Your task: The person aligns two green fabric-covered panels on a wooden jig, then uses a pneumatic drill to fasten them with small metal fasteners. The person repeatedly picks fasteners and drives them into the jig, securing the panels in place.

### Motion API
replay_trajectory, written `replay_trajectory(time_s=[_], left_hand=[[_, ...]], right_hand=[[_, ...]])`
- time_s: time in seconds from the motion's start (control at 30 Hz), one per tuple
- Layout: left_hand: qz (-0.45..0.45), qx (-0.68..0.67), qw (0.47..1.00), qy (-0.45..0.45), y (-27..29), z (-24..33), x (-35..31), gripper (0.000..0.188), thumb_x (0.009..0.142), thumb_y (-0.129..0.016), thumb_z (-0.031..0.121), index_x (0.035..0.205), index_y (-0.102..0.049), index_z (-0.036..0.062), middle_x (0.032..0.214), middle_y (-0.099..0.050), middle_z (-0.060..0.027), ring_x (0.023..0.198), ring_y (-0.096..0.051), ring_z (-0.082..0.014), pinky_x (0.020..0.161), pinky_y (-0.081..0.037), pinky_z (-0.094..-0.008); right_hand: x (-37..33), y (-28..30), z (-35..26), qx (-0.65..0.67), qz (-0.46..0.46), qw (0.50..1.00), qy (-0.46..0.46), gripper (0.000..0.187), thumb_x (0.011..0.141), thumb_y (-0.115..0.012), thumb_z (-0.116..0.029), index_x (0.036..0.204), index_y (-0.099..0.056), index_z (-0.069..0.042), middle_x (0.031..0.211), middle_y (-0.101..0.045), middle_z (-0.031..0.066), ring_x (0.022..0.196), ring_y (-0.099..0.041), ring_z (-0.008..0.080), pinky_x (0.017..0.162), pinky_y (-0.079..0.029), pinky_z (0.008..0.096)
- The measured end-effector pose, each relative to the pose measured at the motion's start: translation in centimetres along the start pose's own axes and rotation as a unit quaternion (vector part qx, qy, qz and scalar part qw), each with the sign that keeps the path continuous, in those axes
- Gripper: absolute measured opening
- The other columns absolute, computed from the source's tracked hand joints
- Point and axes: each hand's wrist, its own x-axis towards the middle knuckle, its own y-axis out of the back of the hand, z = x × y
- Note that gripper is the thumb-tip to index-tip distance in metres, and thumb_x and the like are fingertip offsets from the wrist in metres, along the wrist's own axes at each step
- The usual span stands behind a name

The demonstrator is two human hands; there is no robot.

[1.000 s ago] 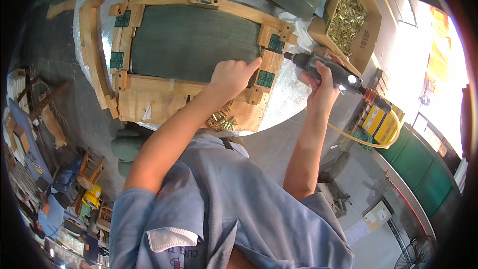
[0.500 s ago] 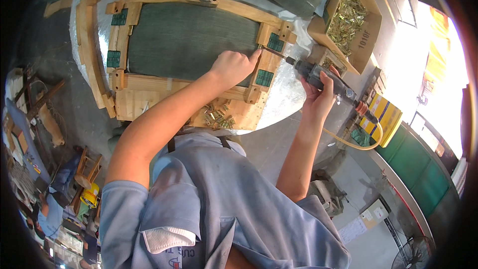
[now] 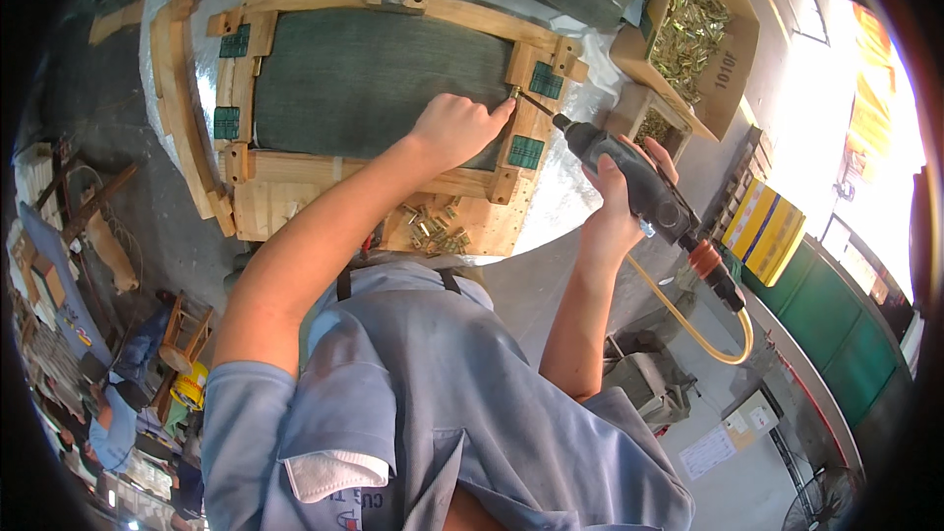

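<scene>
My right hand [image 3: 619, 199] is wrapped round a dark air screwdriver [image 3: 637, 177], whose long bit slants up and left. The bit's tip meets a small brass piece [image 3: 515, 90] at the right edge of a dark green panel [image 3: 383, 79]. Against that piece presses the index finger of my left hand [image 3: 454, 130], its other fingers curled in; the thumb is hidden. A light wooden frame [image 3: 472, 15] with green pads surrounds the panel. Loose brass pieces [image 3: 433, 228] lie in a pile on the frame's near board.
A cardboard box [image 3: 733, 79] full of brass pieces stands at the far right, with a smaller wooden box [image 3: 654, 118] beside it. A yellow air hose [image 3: 678, 320] loops from the screwdriver. Curved wooden parts [image 3: 177, 108] lie left of the frame. Another person [image 3: 113, 428] is at the lower left.
The screwdriver has tilted more steeply, its rear end and hose swinging down toward me. My right hand has shifted slightly left. My left hand stays at the brass piece.
</scene>
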Motion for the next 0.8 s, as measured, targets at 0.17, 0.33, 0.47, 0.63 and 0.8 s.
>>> replay_trajectory(time_s=[0.17,0.33,0.47,0.63,0.8], left_hand=[[0.008,-0.013,1.000,0.025,-0.5,0.4,0.1,0.053,0.087,-0.066,0.015,0.140,-0.071,0.0164,0.059,-0.064,-0.0030,0.053,-0.068,-0.0203,0.049,-0.053,-0.0358],[0.033,-0.033,0.998,0.044,-1.0,0.6,0.0,0.047,0.090,-0.066,0.017,0.136,-0.073,0.0169,0.060,-0.066,-0.0034,0.053,-0.068,-0.0211,0.049,-0.053,-0.0362],[0.000,-0.050,0.996,0.069,-0.5,0.7,0.2,0.045,0.091,-0.065,0.017,0.136,-0.073,0.0173,0.061,-0.067,-0.0038,0.055,-0.069,-0.0219,0.050,-0.054,-0.0370],[-0.039,-0.066,0.991,0.106,0.5,1.2,0.8,0.046,0.093,-0.062,0.015,0.138,-0.071,0.0192,0.064,-0.069,-0.0051,0.060,-0.073,-0.0234,0.053,-0.055,-0.0381],[-0.062,-0.062,0.990,0.111,0.9,1.2,1.1,0.046,0.094,-0.061,0.015,0.140,-0.070,0.0203,0.064,-0.070,-0.0055,0.061,-0.074,-0.0235,0.053,-0.056,-0.0383]], right_hand=[[0.2,0.2,-1.1,-0.086,-0.046,0.990,0.103,0.066,0.079,-0.088,-0.006,0.135,-0.054,0.000,0.124,-0.069,0.0192,0.114,-0.069,0.0272,0.103,-0.056,0.0408],[0.4,-0.1,-1.9,-0.081,-0.067,0.989,0.105,0.067,0.077,-0.089,-0.006,0.135,-0.055,0.000,0.123,-0.069,0.0184,0.114,-0.069,0.0263,0.103,-0.056,0.0404],[0.5,-0.2,-1.5,-0.101,-0.073,0.987,0.099,0.066,0.078,-0.088,-0.006,0.135,-0.056,0.000,0.122,-0.069,0.0180,0.114,-0.069,0.0259,0.103,-0.056,0.0398],[0.5,-0.7,-0.5,-0.093,-0.073,0.990,0.079,0.064,0.078,-0.088,-0.005,0.134,-0.057,0.000,0.122,-0.069,0.0179,0.114,-0.069,0.0259,0.103,-0.056,0.0395],[0.6,-1.1,-0.3,-0.103,-0.071,0.988,0.090,0.062,0.078,-0.087,-0.006,0.133,-0.057,0.000,0.121,-0.068,0.0178,0.116,-0.068,0.0256,0.104,-0.056,0.0397]])
